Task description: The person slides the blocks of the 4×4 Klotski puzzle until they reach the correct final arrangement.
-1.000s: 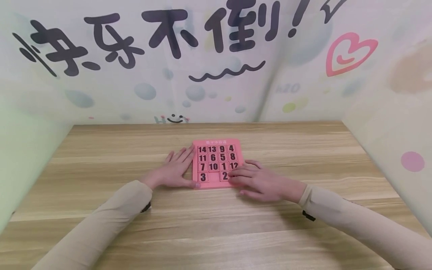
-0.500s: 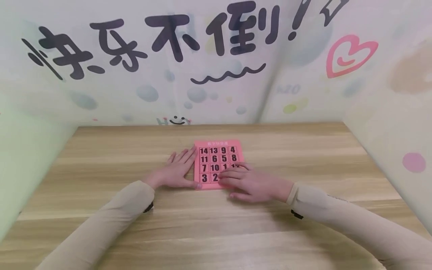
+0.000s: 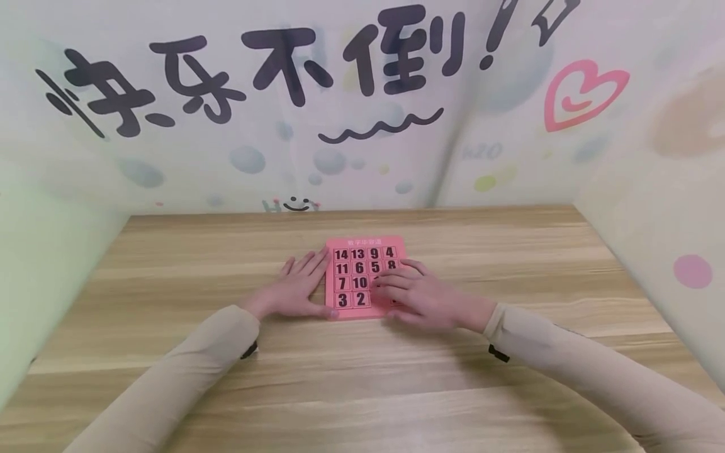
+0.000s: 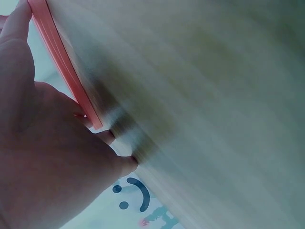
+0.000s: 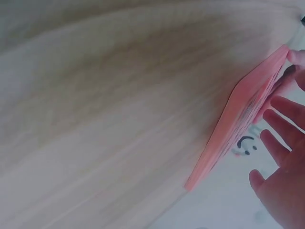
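Lying flat mid-counter [image 3: 170,264], the thin, stiff, seemingly light pink number puzzle [image 3: 365,277] is braced at its left edge by the spread left hand [image 3: 294,289] while the right hand's [image 3: 425,299] straight fingertips press its sliding tiles.

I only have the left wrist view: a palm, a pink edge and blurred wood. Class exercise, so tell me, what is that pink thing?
Observer: A pink sliding number puzzle lying flat on the wooden table; the head view shows numbered tiles, with 14, 13, 9, 4 along the top row.
Operator: Where is the other hand?
Observer: The right hand lies over the puzzle's right side, fingers straight on the tiles, hiding several numbers.
Operator: And the hand I am riding on?
Observer: The left hand lies flat on the table against the puzzle's left edge, thumb along the near corner.
Operator: Which tiles show in the bottom row?
Observer: 3 and 2 at the left; the rest is covered.
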Demonstrator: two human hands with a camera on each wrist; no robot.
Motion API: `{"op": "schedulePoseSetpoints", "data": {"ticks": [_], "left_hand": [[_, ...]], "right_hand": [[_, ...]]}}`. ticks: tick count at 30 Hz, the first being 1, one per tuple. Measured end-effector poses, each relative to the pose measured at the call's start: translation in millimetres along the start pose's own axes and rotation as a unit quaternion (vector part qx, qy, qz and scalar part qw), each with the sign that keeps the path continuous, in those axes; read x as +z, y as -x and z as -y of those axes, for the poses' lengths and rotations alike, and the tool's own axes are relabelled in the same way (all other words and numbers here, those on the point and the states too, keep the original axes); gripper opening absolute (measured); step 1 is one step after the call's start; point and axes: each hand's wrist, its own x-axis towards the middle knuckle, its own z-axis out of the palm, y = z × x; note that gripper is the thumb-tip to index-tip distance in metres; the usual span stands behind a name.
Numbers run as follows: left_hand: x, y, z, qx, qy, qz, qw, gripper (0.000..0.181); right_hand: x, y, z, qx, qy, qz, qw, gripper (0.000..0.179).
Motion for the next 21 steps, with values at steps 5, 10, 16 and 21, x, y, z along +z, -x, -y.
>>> {"op": "schedulePoseSetpoints", "data": {"ticks": [5,10,16,21], "left_hand": [[0.9,1.0,0.8,-0.001,-0.001,-0.004,1.0000,0.110],[0.9,1.2,0.1,-0.001,0.001,-0.003,1.0000,0.111],[0.6,1.2,-0.3,-0.003,0.003,-0.002,1.0000,0.111],[1.3,0.6,0.0,-0.001,0.003,-0.004,1.0000,0.111]], "right_hand": [[3,3.7,-7,0.025,-0.001,0.014,0.9996,0.044],[7,7.4,-14,0.032,-0.008,0.007,0.9994,0.045],[10,9.7,-18,0.038,-0.003,0.012,0.9992,0.049],[11,10.5,-17,0.043,-0.010,0.023,0.9988,0.051]]}}
